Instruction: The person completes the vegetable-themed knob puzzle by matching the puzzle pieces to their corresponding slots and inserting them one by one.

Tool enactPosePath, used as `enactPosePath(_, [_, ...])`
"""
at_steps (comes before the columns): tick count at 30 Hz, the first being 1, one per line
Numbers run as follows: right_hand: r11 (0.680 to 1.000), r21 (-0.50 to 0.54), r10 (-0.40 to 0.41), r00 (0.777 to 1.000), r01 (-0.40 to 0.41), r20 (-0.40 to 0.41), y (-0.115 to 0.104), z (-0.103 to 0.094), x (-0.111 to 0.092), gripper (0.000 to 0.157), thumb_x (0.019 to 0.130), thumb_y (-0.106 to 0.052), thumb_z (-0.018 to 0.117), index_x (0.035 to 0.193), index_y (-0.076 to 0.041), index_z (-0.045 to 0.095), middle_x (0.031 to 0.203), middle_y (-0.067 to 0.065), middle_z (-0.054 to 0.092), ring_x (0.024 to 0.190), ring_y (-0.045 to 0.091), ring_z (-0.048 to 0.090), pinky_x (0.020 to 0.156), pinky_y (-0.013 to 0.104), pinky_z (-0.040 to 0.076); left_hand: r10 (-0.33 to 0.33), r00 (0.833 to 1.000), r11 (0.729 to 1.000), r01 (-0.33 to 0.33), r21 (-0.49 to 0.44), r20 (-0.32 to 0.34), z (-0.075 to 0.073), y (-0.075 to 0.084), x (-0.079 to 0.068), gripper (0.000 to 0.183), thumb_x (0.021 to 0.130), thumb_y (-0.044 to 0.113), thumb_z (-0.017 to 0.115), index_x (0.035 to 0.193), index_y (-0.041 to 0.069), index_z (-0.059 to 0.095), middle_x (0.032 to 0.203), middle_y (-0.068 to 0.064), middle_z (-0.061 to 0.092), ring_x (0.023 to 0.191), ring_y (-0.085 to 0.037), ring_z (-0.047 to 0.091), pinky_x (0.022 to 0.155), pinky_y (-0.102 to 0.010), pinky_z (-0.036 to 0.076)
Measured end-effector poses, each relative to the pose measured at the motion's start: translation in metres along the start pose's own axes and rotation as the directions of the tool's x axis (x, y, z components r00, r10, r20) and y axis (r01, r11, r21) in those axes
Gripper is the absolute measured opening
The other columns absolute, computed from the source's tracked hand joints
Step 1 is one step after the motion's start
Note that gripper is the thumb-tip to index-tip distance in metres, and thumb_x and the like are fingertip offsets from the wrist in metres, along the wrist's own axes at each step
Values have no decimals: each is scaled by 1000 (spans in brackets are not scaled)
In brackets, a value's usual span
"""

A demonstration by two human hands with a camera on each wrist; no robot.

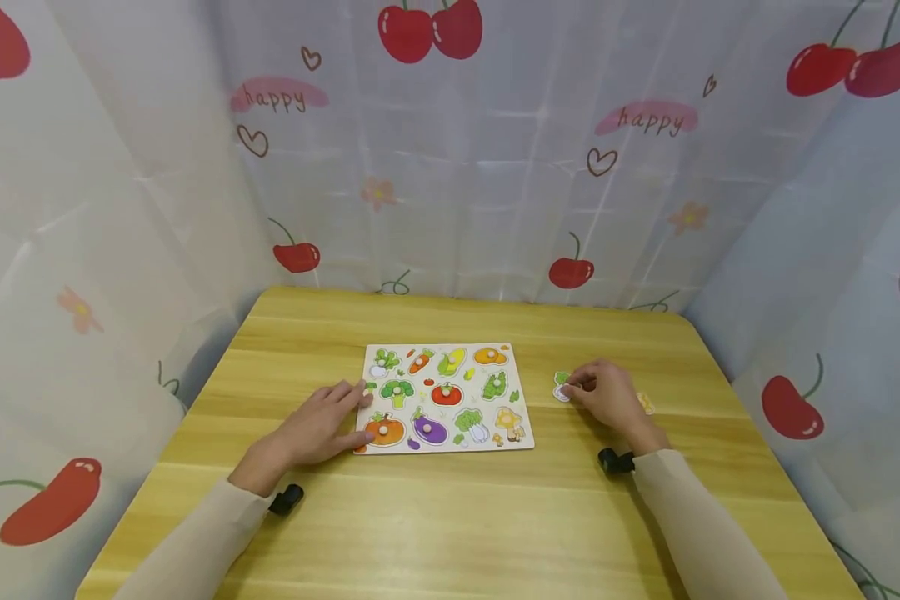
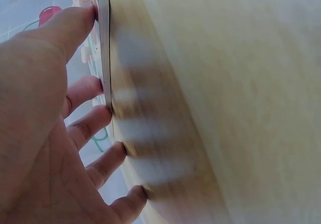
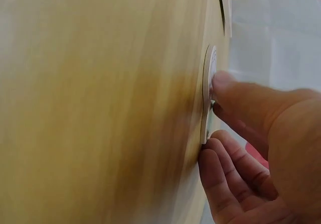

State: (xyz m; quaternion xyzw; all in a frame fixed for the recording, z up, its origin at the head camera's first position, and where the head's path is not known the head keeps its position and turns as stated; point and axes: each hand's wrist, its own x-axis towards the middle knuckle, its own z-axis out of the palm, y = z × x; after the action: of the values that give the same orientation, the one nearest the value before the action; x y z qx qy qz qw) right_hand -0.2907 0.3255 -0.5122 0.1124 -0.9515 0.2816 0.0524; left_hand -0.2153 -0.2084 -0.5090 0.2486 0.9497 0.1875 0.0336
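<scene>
A wooden vegetable puzzle board (image 1: 465, 417) lies on the table with knobbed pieces in it. My left hand (image 1: 318, 423) spreads its fingers at the board's left side. Its thumb (image 2: 83, 14) and nearest fingertips rest on the board's edge, while the others reach down to the tabletop. To the right of the board, my right hand (image 1: 609, 396) pinches a white-and-green leafy vegetable puzzle piece (image 1: 561, 390) between thumb and forefinger. In the right wrist view the piece (image 3: 207, 91) lies flat, close over the wood, and the fingers hide its knob.
Partly behind my right hand lies a yellow puzzle piece (image 1: 646, 403). The board's leafy cabbage (image 1: 472, 423) and mushroom (image 1: 508, 423) spots show no knobs. Cherry-printed curtains (image 1: 465, 183) hang around the back and sides of the wooden table (image 1: 435, 533).
</scene>
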Motion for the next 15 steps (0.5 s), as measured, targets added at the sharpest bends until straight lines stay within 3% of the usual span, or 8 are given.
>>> enactPosePath(15, [1000,0,-17,1000,17,-1,-9,6,-4,9,108,-14,86,110,-6,90,123,23,78,102,33,80,91,53,70,-2,1000,1000,2,10,5,3,-3,2,89,112,50,79,174,-4,47,168,-21,61,147,-52,60,129,-71,49])
